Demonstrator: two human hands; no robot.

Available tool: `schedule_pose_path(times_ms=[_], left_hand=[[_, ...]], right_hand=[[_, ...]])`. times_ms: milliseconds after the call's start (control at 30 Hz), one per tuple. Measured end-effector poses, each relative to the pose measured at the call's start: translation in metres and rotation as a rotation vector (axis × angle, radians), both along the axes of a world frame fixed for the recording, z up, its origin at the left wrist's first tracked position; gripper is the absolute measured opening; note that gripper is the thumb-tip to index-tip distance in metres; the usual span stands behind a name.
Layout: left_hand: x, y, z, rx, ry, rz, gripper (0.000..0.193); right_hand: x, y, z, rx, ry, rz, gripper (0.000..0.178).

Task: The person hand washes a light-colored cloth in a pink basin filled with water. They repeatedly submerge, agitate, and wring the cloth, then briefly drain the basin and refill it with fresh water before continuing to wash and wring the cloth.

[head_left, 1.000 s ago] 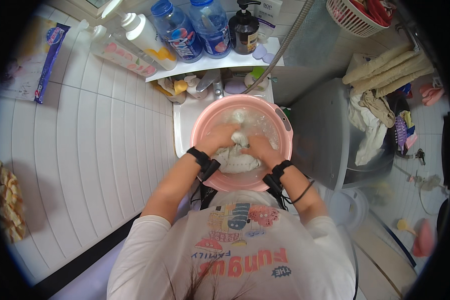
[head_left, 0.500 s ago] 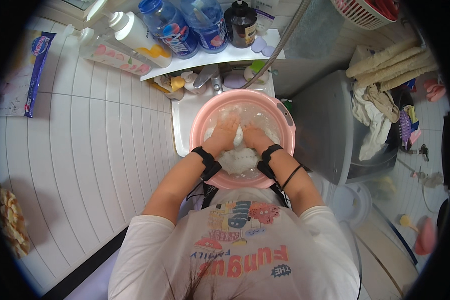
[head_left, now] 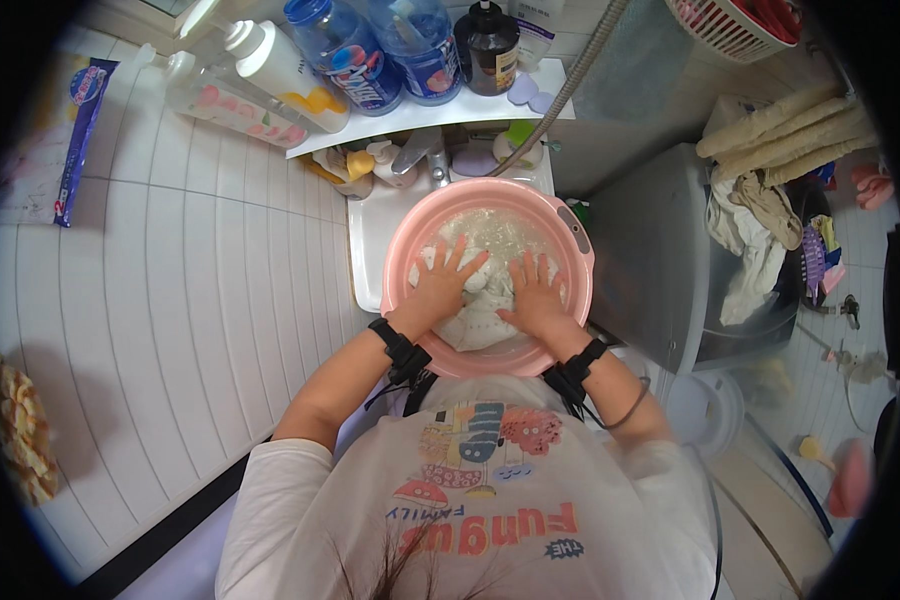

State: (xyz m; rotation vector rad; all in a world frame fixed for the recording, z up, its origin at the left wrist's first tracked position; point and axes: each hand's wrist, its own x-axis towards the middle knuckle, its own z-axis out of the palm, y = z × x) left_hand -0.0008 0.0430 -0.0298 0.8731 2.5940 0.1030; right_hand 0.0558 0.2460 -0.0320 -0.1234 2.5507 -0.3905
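A round pink basin holds cloudy, bubbly water, with a soaked white cloth in it whose exact kind I cannot make out. My left hand presses flat on the cloth's left part, fingers spread. On the right, my right hand lies palm down over the cloth and water, its fingers also spread. Neither hand is closed around anything. Both wrists carry black bands. Beneath the basin is a white sink, mostly hidden by it.
Behind the basin, a white shelf bears several bottles, with a metal faucet below. A grey washing machine stands at the right, clothes heaped at its opening. A metal hose hangs down behind the basin.
My hands have moved apart and back toward me. Their fingers, closer together before, are now spread over the cloth. The view has shifted slightly.
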Motion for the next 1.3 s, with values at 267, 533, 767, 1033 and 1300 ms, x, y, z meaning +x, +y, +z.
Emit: schedule_pose_path(times_ms=[267, 533, 767, 1033, 1300], left_hand=[[-0.030, 0.028, -0.032, -0.263, -0.133, -0.051, 0.072], [-0.045, 0.015, 0.003, 0.548, -0.240, 0.451, 0.046], [-0.036, 0.005, 0.090, 1.108, -0.804, 0.693, 0.054], [-0.009, 0.002, 0.136, 1.509, -1.190, 0.865, 0.065], [-0.008, -0.008, 0.113, 1.865, -1.460, 0.766, 0.069]], right_hand=[[-0.047, -0.005, -0.038, 0.039, -0.404, 0.290, 0.058], [-0.044, 0.013, -0.041, -0.369, 0.017, -0.167, 0.059], [-0.010, 0.017, -0.056, -0.790, 0.149, -0.856, 0.073], [-0.006, -0.012, -0.085, -1.468, -0.276, -1.375, 0.077], [-0.014, -0.025, -0.010, -1.953, -0.600, -1.340, 0.065]])
